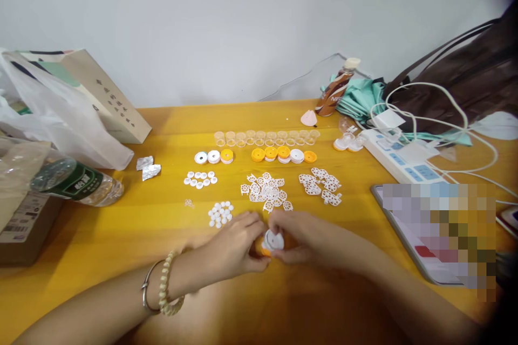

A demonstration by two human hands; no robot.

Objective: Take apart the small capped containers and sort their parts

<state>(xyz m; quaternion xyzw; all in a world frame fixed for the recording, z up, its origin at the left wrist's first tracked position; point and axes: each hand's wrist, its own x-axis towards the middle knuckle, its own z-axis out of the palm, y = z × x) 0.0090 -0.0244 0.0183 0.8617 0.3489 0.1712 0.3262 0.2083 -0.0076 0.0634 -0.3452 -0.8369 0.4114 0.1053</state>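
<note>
My left hand (237, 245) and my right hand (301, 237) meet near the front of the yellow table (121, 226), both pinching one small white and orange round part (272, 241) between their fingertips. Just beyond them lie a pile of white wheel-shaped pieces (267, 191), a second such pile (321, 186), and two clusters of small white discs (220, 214) (200, 179). Farther back sit a row of orange and white caps (283, 154), three more caps (213, 157), and a line of clear little cups (265, 137). My left wrist wears a bead bracelet and a metal bangle.
A tablet (433, 237) lies at the right, behind it a white power strip (399, 153) with cables. A brown bag (465, 86), teal cloth and a brown bottle (335, 91) stand at the back right. At left: a water bottle (76, 180), cardboard box (24, 226), plastic bag, paper bag, foil scraps (149, 168).
</note>
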